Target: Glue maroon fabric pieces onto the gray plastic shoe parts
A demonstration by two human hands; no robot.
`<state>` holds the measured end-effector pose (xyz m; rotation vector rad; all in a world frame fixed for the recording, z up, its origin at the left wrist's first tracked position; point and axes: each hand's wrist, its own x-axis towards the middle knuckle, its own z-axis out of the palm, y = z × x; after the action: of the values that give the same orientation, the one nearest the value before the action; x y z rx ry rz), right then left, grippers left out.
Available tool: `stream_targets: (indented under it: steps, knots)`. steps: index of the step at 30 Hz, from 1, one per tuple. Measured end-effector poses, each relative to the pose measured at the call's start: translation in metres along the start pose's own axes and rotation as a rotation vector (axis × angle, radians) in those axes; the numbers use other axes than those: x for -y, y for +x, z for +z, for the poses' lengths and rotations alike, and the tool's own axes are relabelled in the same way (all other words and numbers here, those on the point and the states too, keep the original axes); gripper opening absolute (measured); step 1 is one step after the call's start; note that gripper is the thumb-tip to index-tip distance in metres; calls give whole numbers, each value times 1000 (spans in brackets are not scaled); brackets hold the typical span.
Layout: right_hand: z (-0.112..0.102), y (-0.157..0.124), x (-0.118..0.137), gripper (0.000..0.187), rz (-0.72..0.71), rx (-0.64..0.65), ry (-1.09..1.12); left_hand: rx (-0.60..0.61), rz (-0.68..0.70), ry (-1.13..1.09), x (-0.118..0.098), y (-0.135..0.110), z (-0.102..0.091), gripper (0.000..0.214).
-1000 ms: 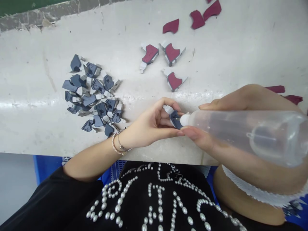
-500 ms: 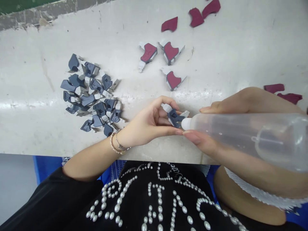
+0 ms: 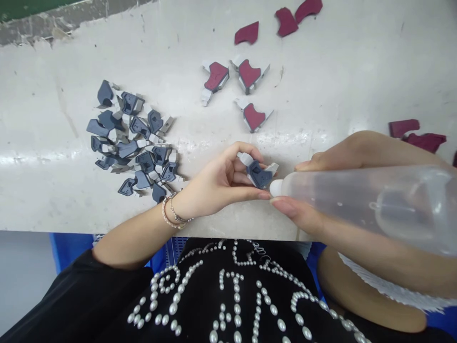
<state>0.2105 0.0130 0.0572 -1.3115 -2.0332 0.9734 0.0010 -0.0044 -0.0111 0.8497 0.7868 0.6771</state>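
My left hand (image 3: 217, 183) pinches a small dark grey plastic part (image 3: 260, 174) with pale grey tabs, its recessed face turned up. My right hand (image 3: 321, 209) is wrapped round a translucent squeeze bottle (image 3: 357, 195) lying nearly level. The bottle's white tip (image 3: 276, 187) is right at the lower right edge of the grey part; whether it touches I cannot tell. My left thumb tip lies just beside that tip. Beyond my hands, a grey part with a maroon pad (image 3: 254, 117) on it rests on the table, and two more like it sit farther back.
Left on the white table (image 3: 200, 28) is a heap of similar grey parts (image 3: 137, 143). Loose maroon pads (image 3: 286, 22) lie at the back, and more maroon pads (image 3: 424, 141) are at the right beyond my right hand. Blue crates (image 3: 174, 250) show under the table's near edge.
The bottle tip has drawn slightly off the recessed face to the part's edge, so more of that face shows. The whole view has shifted a little. Both grips stay the same.
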Motion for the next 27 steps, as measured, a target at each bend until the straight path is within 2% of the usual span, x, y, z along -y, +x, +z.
stream_targets:
  steps: [5,8,15,19,24,27]
  knots:
    - [3,5,3,33,88,37,47,66,52,-11,1,0,-1,42]
    - [5,7,5,33,95,13,48,74,66,-4,2,0,-2,41]
    - [0,0,1,37,51,4,-73,1,13,-18,0,1,0,41]
    - [-2,-2,-1,32,14,7,-16,0,10,-34,-1,1,2,39]
    - [-5,-3,0,27,62,82,82,4,0,-2,-3,0,3,37]
    - [-7,-4,0,28,74,68,47,-4,6,40,-4,0,3,37]
